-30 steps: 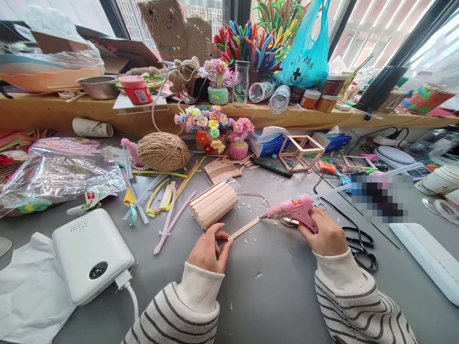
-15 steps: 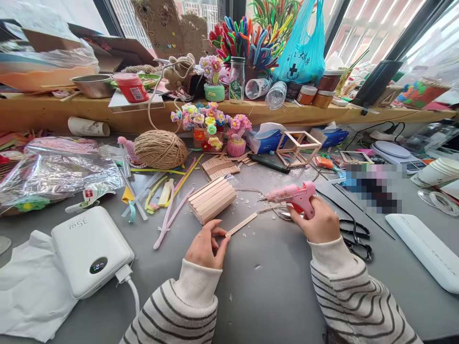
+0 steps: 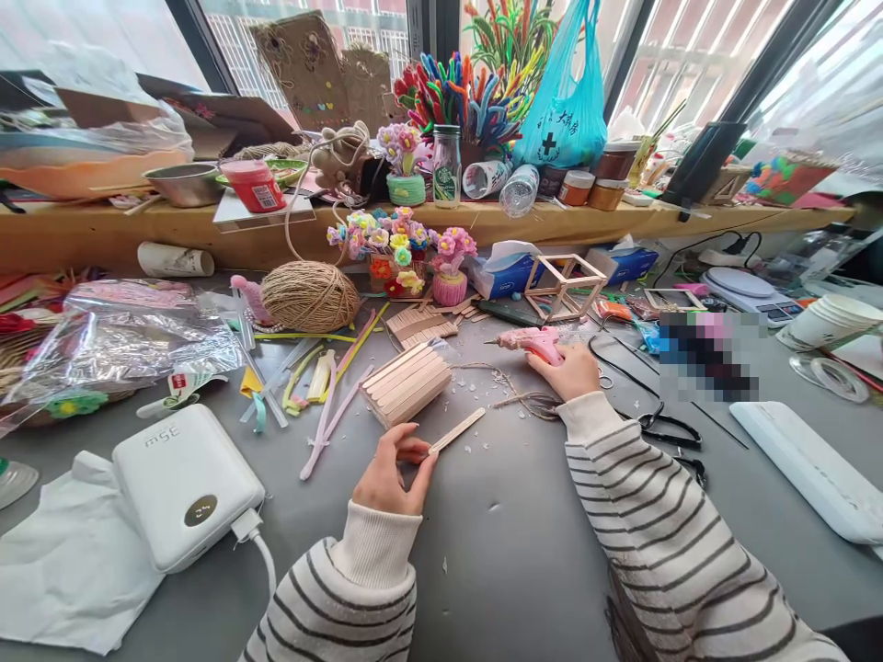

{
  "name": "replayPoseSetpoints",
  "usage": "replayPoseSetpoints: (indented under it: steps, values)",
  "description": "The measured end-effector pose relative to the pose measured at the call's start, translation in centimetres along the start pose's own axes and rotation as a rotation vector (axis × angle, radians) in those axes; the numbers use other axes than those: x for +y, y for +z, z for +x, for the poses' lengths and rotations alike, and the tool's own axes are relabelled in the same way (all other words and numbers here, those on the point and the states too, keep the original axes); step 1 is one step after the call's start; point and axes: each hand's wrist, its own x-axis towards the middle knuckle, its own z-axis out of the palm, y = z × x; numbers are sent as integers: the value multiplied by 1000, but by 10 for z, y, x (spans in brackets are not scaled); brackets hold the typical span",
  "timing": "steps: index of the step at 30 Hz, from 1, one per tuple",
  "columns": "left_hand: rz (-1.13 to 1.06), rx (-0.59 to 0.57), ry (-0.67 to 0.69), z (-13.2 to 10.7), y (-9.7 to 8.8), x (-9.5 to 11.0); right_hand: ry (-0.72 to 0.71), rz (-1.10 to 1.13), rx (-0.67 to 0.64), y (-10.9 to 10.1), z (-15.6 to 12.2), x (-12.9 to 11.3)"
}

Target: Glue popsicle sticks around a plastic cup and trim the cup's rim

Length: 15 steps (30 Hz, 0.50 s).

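Note:
Between thumb and fingers, my left hand (image 3: 395,471) pinches one end of a wooden craft stick (image 3: 458,431), which points up and to the right just above the grey table. My right hand (image 3: 569,370) grips a pink hot glue gun (image 3: 536,341), its nozzle facing left; the fingers partly cover its handle. Just beyond my left hand lies a bundle of craft sticks (image 3: 407,382). A length of twine (image 3: 522,398) and black-handled scissors (image 3: 666,428) lie close to my right hand and sleeve.
Behind the bundle sit a ball of twine (image 3: 309,298) and pipe-cleaner flowers (image 3: 452,267). A wooden stick cube frame (image 3: 567,287) stands at the back right. A white power bank (image 3: 186,487) with its cable lies at left, a long white case (image 3: 804,469) at right.
My right hand has carried the glue gun away from me, farther back over the table, uncovering more of the twine. My left hand still holds the craft stick in nearly the same place.

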Motion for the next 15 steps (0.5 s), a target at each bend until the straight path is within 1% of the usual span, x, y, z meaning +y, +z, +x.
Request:
replayPoseSetpoints:
  steps: [6, 10, 13, 15]
  values:
    - [-75, 5, 2, -1, 0, -1, 32, -61, -40, 12, 10, -6]
    - [-124, 36, -21, -1, 1, -3, 33, -98, -46, 18, 12, -1]
    - [-161, 63, -30, -2, 1, -3, -39, -91, -12, 16, 8, 7]
    - [-191, 86, -37, -2, 1, -1, -129, -36, 57, 12, 2, 9]
